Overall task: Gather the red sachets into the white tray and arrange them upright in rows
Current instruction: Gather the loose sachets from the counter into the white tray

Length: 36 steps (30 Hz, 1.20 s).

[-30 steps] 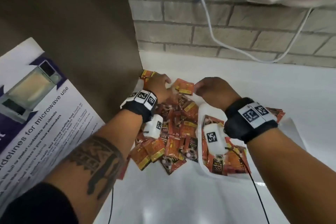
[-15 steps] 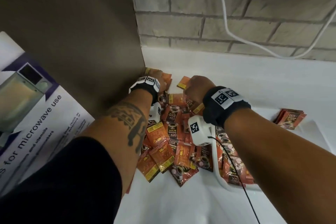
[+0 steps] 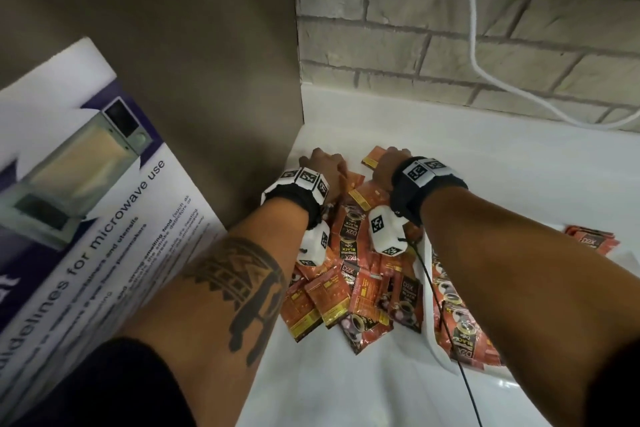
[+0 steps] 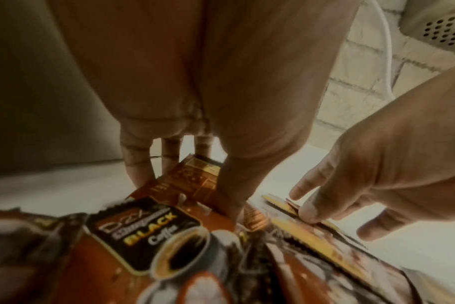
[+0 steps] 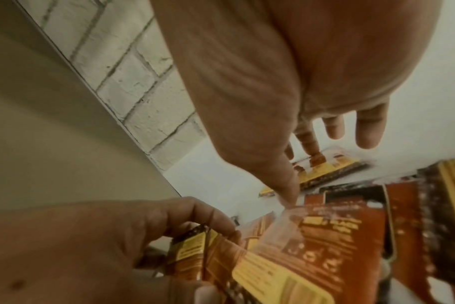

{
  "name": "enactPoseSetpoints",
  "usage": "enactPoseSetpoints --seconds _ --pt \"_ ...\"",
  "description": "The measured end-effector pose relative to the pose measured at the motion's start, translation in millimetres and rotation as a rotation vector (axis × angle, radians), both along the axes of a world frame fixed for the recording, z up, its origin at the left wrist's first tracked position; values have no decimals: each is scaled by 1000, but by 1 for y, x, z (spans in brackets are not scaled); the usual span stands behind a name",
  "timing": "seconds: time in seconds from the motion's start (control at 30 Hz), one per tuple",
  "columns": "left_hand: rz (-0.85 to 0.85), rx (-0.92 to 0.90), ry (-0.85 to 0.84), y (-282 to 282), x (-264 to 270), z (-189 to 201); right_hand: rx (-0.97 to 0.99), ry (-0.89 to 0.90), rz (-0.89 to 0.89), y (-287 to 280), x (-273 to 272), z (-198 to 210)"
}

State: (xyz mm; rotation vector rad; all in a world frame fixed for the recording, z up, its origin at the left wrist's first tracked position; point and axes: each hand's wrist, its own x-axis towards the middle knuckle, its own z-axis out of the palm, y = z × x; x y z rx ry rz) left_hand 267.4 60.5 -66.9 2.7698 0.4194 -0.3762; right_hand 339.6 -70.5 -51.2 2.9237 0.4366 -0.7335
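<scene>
The red sachets (image 3: 349, 274) lie in a loose, overlapping heap on the white counter (image 3: 346, 388), in the far left corner beside a brown panel (image 3: 194, 45) and below a brick wall (image 3: 433, 35). Some of them already spill into the white tray (image 3: 437, 350), which sits at the right of the heap, and a small stack lies apart at the far right. None of the sachets stands upright yet, so the task seems to be at its beginning. The left hand (image 3: 323, 166) is at the far edge of the heap; its fingers (image 4: 138, 164) and thumb are curled around one sachet (image 4: 192, 181) and pinch it. The right hand (image 3: 389, 165) is just beside it, with straight, spread fingers (image 5: 369, 131) that press down on a flat sachet (image 5: 322, 168); it grips nothing. The packets look thin, light and flexible, with a shiny foil surface that is probably slippery, so they will slide over each other easily. It is likely best to take each one by its flat sealed edge, between thumb and fingertips, or to sweep several together with an open palm. Standing them upright may need support from neighbours, because one packet alone will probably fall.
</scene>
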Motion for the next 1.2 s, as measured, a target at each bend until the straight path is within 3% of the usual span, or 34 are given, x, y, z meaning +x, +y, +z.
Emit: enactPoseSetpoints --seconds 0.2,0.47,0.73,0.87,0.93,1.2 --pt "-30 -67 -48 -5 -13 6 28 -10 -36 8 11 -25" --pt "-26 -111 -80 0 -20 6 73 -44 -179 -5 -3 -11" --pt "70 -160 -49 0 -19 6 -42 66 24 -16 3 12" --pt "101 -198 -2 4 -17 7 -56 -14 101 -6 15 25" --pt "135 -205 -1 4 -17 8 24 -19 127 8 15 26" --pt "159 -240 43 8 -13 11 8 12 195 36 17 -2"
